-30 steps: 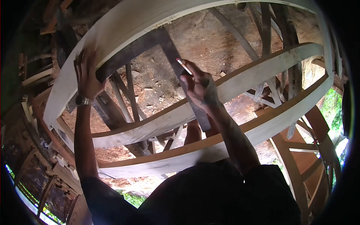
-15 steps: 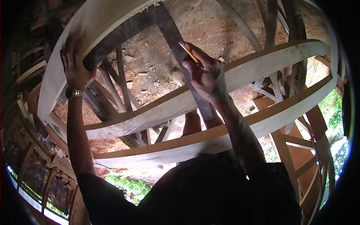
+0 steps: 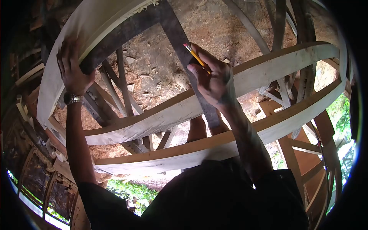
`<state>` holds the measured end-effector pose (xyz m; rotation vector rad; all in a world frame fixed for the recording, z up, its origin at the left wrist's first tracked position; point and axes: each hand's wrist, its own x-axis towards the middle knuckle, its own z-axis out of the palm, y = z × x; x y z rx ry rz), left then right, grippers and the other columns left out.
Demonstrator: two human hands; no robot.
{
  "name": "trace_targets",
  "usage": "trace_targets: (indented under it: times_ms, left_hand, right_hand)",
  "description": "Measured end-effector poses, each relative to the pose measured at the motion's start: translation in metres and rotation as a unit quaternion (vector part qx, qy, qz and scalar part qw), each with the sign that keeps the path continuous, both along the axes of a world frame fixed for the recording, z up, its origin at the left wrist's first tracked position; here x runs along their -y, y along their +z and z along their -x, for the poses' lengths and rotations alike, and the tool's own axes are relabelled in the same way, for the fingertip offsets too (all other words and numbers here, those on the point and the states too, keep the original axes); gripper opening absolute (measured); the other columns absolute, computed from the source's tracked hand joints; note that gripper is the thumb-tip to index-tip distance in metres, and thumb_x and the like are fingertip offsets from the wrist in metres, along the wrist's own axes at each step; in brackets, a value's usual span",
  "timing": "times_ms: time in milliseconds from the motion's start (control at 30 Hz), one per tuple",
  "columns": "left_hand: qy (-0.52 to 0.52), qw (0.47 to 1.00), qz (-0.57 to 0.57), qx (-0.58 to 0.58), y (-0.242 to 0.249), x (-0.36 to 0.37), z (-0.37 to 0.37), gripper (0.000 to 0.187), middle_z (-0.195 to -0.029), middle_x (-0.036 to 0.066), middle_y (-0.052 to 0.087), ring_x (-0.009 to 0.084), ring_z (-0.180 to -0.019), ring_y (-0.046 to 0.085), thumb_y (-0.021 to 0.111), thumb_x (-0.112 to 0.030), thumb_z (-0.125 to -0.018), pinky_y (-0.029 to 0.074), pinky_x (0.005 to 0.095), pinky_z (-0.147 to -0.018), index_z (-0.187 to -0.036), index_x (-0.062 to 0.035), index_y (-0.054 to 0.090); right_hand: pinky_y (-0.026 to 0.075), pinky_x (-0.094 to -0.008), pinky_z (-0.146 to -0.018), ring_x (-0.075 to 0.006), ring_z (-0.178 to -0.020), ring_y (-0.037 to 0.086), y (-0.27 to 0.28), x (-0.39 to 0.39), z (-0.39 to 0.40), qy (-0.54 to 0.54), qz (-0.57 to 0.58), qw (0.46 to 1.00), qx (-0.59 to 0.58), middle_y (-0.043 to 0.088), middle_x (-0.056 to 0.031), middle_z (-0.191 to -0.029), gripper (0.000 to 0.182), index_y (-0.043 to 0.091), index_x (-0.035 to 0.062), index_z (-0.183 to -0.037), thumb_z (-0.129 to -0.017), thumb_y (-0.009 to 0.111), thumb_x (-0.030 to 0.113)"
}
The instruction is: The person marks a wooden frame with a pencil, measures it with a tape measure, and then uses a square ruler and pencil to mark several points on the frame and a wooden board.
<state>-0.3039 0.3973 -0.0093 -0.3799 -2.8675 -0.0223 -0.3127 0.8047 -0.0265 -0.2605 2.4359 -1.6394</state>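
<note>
My right hand (image 3: 214, 80) is closed around a yellow pencil (image 3: 198, 57), its pink eraser end pointing up and left. That hand lies over one arm of a dark carpenter's square (image 3: 174, 34), which slants down across the wooden beams. The other arm of the square runs left under the curved pale plank (image 3: 100, 28) at the top. My left hand (image 3: 74, 69), with a metal-banded watch on the wrist, lies along this plank with fingers stretched out. Its thumb is at the left end of the square.
A curved beam (image 3: 161, 117) crosses the middle, and another curved beam (image 3: 172, 151) runs nearer my body. Wooden struts (image 3: 124, 84) stand below. Wood chips litter the dirt floor (image 3: 214, 23), where a light perforated shoe (image 3: 181, 79) shows. Wooden frames (image 3: 303, 153) stand at right.
My left hand has shifted slightly left and down along the plank. My right hand stays over the square with the pencil, and the view has tilted slightly.
</note>
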Motion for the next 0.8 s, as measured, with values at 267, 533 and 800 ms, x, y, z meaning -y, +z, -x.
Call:
trace_targets:
  times_ms: [267, 533, 800]
  left_hand:
    - [-0.003, 1.000, -0.002, 0.005, -0.0003, 0.0008, 0.0005, 0.104, -0.157, 0.014, 0.042, 0.0408, -0.143, 0.041, 0.085, -0.019, -0.056, 0.031, 0.0585, -0.121, -0.153, -0.0166, 0.045]
    - [0.001, 1.000, -0.007, 0.010, 0.0000, 0.0014, -0.0003, 0.105, -0.157, 0.014, 0.042, 0.0417, -0.143, 0.040, 0.085, -0.019, -0.056, 0.031, 0.0599, -0.120, -0.153, -0.0187, 0.044]
    - [-0.003, 1.000, 0.001, 0.005, -0.0002, -0.0008, -0.0005, 0.105, -0.157, 0.014, 0.042, 0.0421, -0.142, 0.042, 0.085, -0.019, -0.057, 0.033, 0.0594, -0.120, -0.153, -0.0184, 0.044]
  right_hand:
    - [0.063, -0.0372, -0.078, -0.0335, -0.092, 0.077, -0.0024, -0.0014, -0.0006, 0.000, 0.006, 1.000, -0.004, 0.073, -0.0239, -0.112, 0.040, 0.066, -0.0010, -0.128, -0.089, 0.067, -0.001]
    - [0.062, -0.0374, -0.079, -0.0345, -0.096, 0.076, -0.0055, -0.0007, -0.0013, -0.001, 0.020, 1.000, -0.014, 0.072, -0.0246, -0.114, 0.040, 0.065, -0.0018, -0.129, -0.089, 0.068, 0.000]
    - [0.060, -0.0363, -0.070, -0.0322, -0.083, 0.074, -0.0035, -0.0011, 0.0002, -0.004, 0.007, 1.000, -0.024, 0.074, -0.0213, -0.101, 0.036, 0.068, -0.0005, -0.126, -0.089, 0.070, 0.001]
